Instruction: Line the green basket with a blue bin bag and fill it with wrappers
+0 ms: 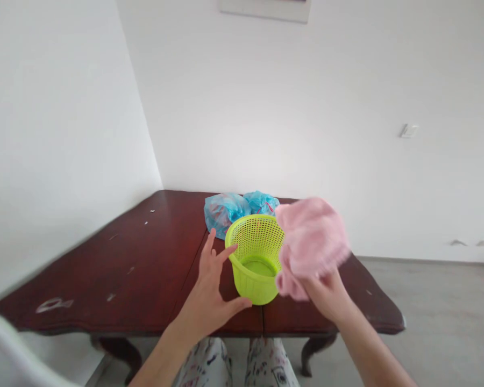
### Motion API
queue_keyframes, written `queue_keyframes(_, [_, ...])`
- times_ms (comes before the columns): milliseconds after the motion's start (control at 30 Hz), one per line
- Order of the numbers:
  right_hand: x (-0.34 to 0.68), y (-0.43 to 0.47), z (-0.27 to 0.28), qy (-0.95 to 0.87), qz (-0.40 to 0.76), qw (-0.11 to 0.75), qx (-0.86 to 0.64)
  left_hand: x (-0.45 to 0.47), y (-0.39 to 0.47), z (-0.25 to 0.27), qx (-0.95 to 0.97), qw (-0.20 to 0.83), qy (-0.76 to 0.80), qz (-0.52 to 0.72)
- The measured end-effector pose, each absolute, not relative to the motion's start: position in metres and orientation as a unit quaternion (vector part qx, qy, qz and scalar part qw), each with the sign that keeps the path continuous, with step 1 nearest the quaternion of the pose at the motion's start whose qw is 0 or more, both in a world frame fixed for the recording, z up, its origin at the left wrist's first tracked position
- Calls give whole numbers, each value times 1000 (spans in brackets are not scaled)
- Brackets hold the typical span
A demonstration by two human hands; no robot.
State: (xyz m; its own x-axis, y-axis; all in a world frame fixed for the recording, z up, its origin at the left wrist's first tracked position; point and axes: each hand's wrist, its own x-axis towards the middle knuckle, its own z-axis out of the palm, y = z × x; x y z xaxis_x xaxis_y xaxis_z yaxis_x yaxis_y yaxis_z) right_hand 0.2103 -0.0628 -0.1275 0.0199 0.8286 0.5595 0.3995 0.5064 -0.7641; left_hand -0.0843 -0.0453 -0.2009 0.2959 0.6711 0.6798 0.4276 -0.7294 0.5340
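A lime-green perforated plastic basket [255, 285] stands upright near the front edge of the table, and its visible inside holds nothing. My left hand [213, 287] is at its left side with the fingers spread, one fingertip at the rim; whether it touches cannot be made out. In my right hand [325, 290] is a bunched pink cloth [312, 236], raised beside the basket's right side and covering part of its rim. The cloth is slightly blurred, and its full shape is hidden in the folds.
Two blue plastic bags, a nearer bag [221, 212] and a second bag [262, 201], lie behind the basket. The dark red wooden table [145, 269] meets white walls at the back and left. A white curved object [8, 349] shows at lower left.
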Motion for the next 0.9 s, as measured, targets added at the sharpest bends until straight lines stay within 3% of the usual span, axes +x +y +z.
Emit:
queue_keyframes(67, [205,-35,-104,-691,176,492,-499,-58,-22,-206,785,168,355,479])
queue_keyframes(167, [183,2,-86,-742,267,298,-537,-35,-3,-219,753,229,376,489])
queue_keyframes(267, [171,27,-78,-783,378,145,-472,-32,-2,-219,727,278,416,471])
queue_keyframes(367, [181,43,-65,-824,398,38,-402,-34,-9,-207,721,260,487,419])
queue_keyframes(467, [202,52,-53,-844,347,-107,-395,-37,-15,-192,737,223,518,372])
queue_keyframes(533, [212,57,-53,-868,203,-185,-413,-39,-17,-186,748,208,518,358])
queue_keyframes(633, [216,65,-66,-894,-95,-172,-403,-41,-15,-183,764,192,499,361])
queue_keyframes(700, [212,73,-79,-916,-201,-123,-324,-42,-12,-183,775,189,475,370])
queue_keyframes(800, [206,83,-98,-955,-222,-105,-166,-41,-10,-182,777,214,459,374])
queue_keyframes(900, [201,86,-117,-953,-141,-82,-256,-38,-11,-180,759,253,475,366])
